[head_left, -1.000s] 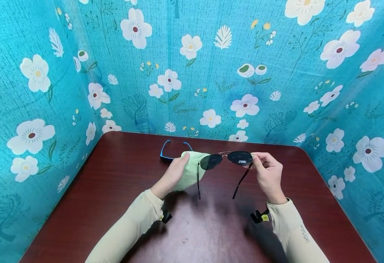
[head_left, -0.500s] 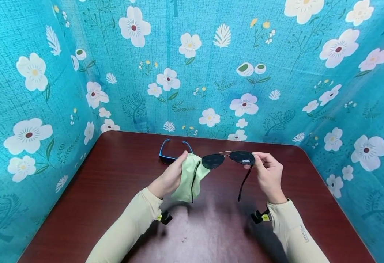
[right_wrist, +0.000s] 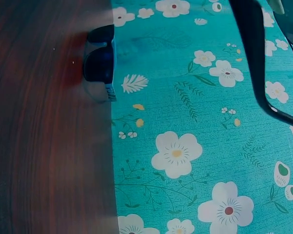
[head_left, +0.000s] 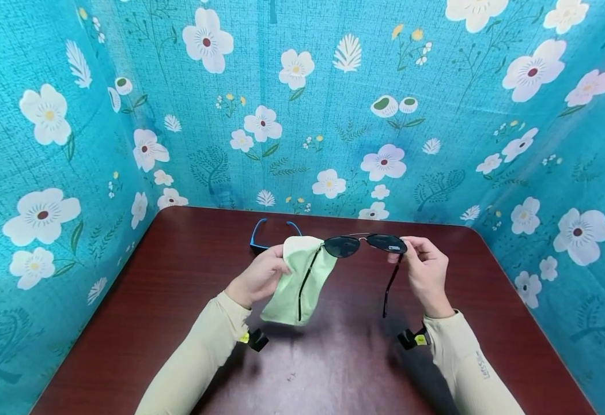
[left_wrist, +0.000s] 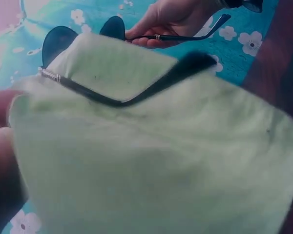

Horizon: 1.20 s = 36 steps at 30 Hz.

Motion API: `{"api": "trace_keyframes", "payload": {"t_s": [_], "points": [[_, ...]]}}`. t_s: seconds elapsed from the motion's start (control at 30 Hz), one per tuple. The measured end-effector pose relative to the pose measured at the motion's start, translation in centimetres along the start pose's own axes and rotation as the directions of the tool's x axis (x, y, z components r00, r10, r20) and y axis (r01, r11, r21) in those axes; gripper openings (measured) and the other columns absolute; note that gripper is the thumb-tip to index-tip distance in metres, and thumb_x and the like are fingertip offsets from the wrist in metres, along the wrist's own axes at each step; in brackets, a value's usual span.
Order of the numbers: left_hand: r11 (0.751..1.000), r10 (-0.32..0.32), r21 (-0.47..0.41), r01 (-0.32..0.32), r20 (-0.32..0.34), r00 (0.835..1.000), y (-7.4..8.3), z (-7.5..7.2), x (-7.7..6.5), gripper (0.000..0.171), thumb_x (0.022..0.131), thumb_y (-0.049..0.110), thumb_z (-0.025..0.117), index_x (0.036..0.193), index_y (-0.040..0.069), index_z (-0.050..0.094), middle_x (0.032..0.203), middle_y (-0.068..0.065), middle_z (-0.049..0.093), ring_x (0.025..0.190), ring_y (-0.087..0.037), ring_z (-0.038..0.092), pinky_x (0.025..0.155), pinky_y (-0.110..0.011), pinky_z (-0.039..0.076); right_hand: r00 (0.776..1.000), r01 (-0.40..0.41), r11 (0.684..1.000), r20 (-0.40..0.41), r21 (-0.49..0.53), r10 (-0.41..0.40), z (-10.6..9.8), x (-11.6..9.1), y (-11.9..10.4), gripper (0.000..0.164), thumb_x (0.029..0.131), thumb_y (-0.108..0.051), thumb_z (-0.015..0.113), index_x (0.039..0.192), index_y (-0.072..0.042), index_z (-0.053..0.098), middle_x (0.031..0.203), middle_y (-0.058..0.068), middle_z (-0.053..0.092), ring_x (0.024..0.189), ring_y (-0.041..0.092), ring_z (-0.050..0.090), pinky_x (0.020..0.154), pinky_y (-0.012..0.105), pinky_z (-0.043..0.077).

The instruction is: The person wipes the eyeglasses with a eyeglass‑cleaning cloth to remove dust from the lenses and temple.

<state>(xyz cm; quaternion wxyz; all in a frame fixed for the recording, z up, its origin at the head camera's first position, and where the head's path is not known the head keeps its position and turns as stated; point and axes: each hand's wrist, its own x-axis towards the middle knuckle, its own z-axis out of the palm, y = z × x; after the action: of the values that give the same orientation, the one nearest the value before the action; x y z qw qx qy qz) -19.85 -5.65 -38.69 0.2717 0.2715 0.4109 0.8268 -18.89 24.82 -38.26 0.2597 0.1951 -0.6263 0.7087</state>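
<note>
In the head view my left hand (head_left: 260, 275) grips a light green cloth (head_left: 286, 297), which hangs below the fingers. My right hand (head_left: 428, 268) pinches a pair of black aviator sunglasses (head_left: 341, 246) at the hinge on their right end. They are held above the table with both temples unfolded, and a small label shows on the right lens. The left temple crosses in front of the cloth. From the left wrist, the cloth (left_wrist: 136, 161) fills most of the view, overlapping the lenses. A black temple (right_wrist: 254, 53) of the sunglasses crosses the right wrist view.
Blue-framed sunglasses (head_left: 258, 249) stand on the dark red-brown table (head_left: 142, 300) behind the left hand, temples pointing away. A turquoise floral curtain (head_left: 302, 104) encloses the table's back and sides. Black wrist cameras (head_left: 257, 340) jut below both wrists.
The left hand has moved slightly left and down, and the cloth now hangs more spread out. The aviator sunglasses have shifted slightly right, their left temple now lying across the cloth in view.
</note>
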Motion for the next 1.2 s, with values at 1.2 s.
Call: {"api": "trace_keyframes", "payload": {"t_s": [1.2], "points": [[0.970, -0.061, 0.226, 0.090, -0.133, 0.989, -1.1, 0.5, 2.4, 0.025, 0.088, 0.030, 0.052, 0.095, 0.005, 0.055, 0.078, -0.003, 0.048, 0.069, -0.014, 0.040, 0.061, -0.025, 0.034, 0.996, -0.016, 0.999, 0.082, -0.041, 0.019, -0.5, -0.3, 2.0, 0.018, 0.085, 0.002, 0.052, 0.099, 0.013, 0.055, 0.076, 0.019, 0.063, 0.062, 0.028, 0.062, 0.061, 0.029, 0.050]]}}
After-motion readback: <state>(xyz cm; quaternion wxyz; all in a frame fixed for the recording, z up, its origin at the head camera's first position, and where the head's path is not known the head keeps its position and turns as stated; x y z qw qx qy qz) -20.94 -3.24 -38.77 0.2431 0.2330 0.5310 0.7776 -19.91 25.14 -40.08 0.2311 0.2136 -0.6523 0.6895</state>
